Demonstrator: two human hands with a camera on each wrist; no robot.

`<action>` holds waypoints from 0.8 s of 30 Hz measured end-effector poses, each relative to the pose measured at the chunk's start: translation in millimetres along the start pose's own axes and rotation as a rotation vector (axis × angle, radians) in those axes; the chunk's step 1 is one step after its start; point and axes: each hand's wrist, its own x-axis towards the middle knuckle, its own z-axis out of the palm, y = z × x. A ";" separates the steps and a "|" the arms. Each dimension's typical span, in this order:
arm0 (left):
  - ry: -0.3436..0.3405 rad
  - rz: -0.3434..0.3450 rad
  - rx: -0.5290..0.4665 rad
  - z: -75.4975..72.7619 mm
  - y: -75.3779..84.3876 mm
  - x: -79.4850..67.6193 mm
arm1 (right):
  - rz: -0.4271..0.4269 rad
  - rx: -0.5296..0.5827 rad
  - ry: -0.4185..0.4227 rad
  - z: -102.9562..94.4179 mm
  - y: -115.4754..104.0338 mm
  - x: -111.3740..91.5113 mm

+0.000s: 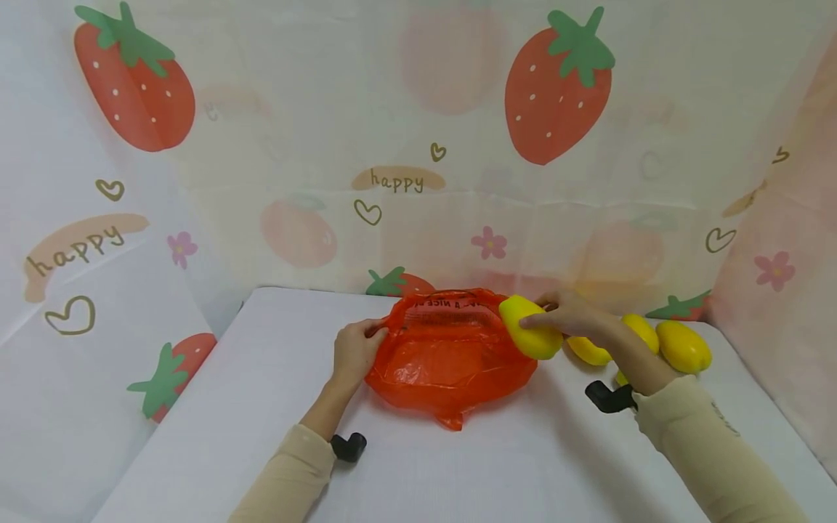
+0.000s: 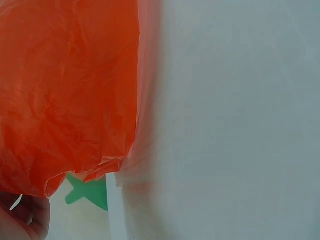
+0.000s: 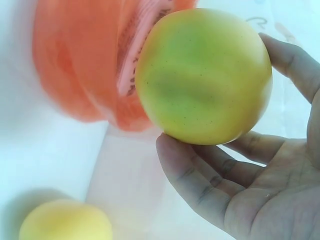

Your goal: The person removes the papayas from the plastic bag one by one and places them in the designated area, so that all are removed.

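A red plastic bag [image 1: 451, 363] stands with its mouth open in the middle of the table in the head view; printed lettering shows on its inner back wall. At the bag's left rim, my left hand [image 1: 353, 352] pinches the plastic between thumb and fingers. My right hand [image 1: 575, 316] grips a smooth yellow fruit [image 1: 531, 330], mango-like in shape, at the bag's right rim. The right wrist view shows this fruit [image 3: 205, 75] with a greenish patch and small dark specks, held between thumb and fingertips. In the left wrist view, the bag [image 2: 65, 95] hides most of the left hand [image 2: 25, 220].
Several more yellow fruits [image 1: 683, 347] lie at the table's right back, partly behind the right forearm. A white table [image 1: 261, 407] lies beneath everything. A strawberry-printed cloth [image 1: 418, 240] rises behind the table and along both sides.
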 end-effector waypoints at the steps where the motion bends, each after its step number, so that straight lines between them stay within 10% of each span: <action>1: 0.000 0.002 0.001 -0.1 0.2 -0.1 | -0.001 0.001 -0.002 -1.6 1.3 -1.5; 24: -0.012 -0.025 -0.019 -2.9 2.1 -2.0 | 0.046 -0.052 0.063 -45.7 35.7 -30.0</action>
